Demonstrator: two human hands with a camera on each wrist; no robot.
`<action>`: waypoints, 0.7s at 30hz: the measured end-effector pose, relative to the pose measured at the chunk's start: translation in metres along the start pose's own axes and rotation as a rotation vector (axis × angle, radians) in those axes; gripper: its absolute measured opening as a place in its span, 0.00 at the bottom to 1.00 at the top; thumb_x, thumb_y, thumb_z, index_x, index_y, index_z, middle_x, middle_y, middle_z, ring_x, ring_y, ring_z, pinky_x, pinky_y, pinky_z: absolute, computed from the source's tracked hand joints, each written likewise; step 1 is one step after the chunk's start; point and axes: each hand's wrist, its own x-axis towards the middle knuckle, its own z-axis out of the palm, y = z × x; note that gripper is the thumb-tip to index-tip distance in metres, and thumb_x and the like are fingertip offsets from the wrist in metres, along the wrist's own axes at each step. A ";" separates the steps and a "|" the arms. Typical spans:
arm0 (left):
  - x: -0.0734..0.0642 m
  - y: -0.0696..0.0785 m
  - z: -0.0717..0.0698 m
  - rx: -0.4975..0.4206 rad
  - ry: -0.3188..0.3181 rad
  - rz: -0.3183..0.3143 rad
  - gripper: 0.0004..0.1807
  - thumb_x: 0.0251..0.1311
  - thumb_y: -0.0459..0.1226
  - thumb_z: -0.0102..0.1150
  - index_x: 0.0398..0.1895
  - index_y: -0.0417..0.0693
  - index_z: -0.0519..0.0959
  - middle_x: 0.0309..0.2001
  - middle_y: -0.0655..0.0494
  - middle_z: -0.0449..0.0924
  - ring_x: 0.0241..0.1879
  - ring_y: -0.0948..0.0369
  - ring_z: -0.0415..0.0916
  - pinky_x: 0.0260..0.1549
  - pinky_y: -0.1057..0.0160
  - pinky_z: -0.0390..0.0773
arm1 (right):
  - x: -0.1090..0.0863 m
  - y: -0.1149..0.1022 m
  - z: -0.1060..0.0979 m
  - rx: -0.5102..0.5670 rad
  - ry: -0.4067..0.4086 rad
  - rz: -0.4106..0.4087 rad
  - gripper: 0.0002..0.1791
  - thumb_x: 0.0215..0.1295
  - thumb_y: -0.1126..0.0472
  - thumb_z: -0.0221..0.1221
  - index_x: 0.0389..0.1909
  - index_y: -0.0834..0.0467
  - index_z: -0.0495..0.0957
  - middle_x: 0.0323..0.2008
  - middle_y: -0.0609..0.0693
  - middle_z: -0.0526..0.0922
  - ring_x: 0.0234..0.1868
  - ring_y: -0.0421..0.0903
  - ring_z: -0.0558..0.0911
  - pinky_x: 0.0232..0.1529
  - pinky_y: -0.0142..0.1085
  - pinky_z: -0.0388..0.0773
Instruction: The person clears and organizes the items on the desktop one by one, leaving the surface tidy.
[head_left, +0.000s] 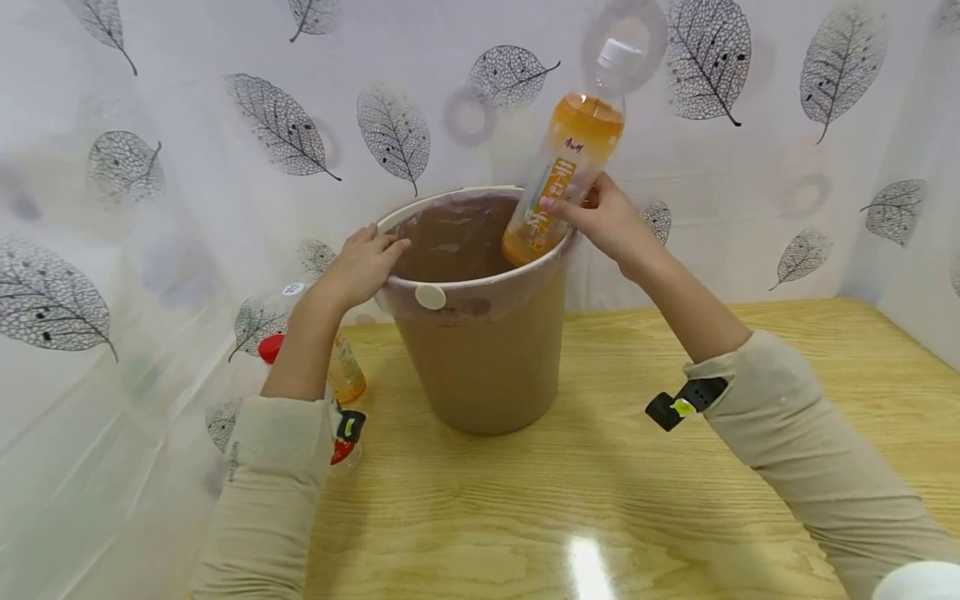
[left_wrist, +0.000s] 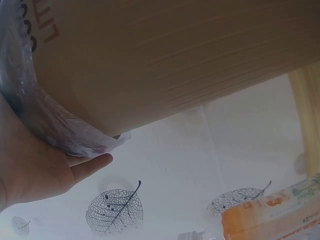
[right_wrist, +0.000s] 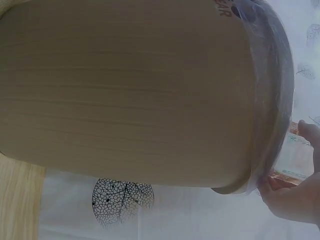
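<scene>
A brown trash bin [head_left: 487, 358] with a pale rim and a clear plastic liner [left_wrist: 55, 117] stands upright on the table. My left hand [head_left: 363, 267] grips the left side of its rim over the liner. At the right side of the opening, my right hand [head_left: 606, 221] holds a bottle of orange drink [head_left: 573, 142] between thumb and fingers. The bottle tilts, white cap up and to the right, with its base just inside the bin mouth. In the right wrist view, the bin hides most of the bottle behind the right hand [right_wrist: 295, 197].
Several bottles stand left of the bin, partly behind my left forearm; one has a red cap [head_left: 272, 348], another holds orange liquid [head_left: 347, 377]. A leaf-patterned plastic curtain [head_left: 465, 158] hangs behind the wooden table [head_left: 660, 483]. Something white and round [head_left: 918, 582] shows bottom right.
</scene>
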 end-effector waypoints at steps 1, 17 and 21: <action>0.000 0.000 0.000 0.001 0.000 0.000 0.32 0.70 0.50 0.26 0.66 0.35 0.58 0.69 0.33 0.36 0.68 0.42 0.30 0.63 0.45 0.34 | 0.000 0.000 0.000 -0.004 -0.008 -0.002 0.34 0.60 0.52 0.59 0.63 0.60 0.56 0.55 0.55 0.68 0.55 0.48 0.69 0.58 0.41 0.63; 0.001 -0.001 0.000 0.003 0.002 0.005 0.32 0.71 0.50 0.26 0.66 0.34 0.59 0.69 0.33 0.38 0.68 0.42 0.30 0.63 0.46 0.35 | -0.004 -0.001 -0.001 -0.013 -0.023 0.008 0.38 0.62 0.51 0.58 0.67 0.61 0.51 0.62 0.58 0.64 0.63 0.48 0.63 0.62 0.40 0.58; 0.000 0.000 0.000 0.006 0.001 0.011 0.32 0.71 0.50 0.26 0.66 0.34 0.59 0.69 0.33 0.38 0.68 0.42 0.30 0.63 0.46 0.35 | -0.004 -0.001 0.000 -0.016 -0.012 0.000 0.38 0.62 0.51 0.58 0.67 0.61 0.51 0.62 0.58 0.64 0.63 0.48 0.63 0.62 0.41 0.59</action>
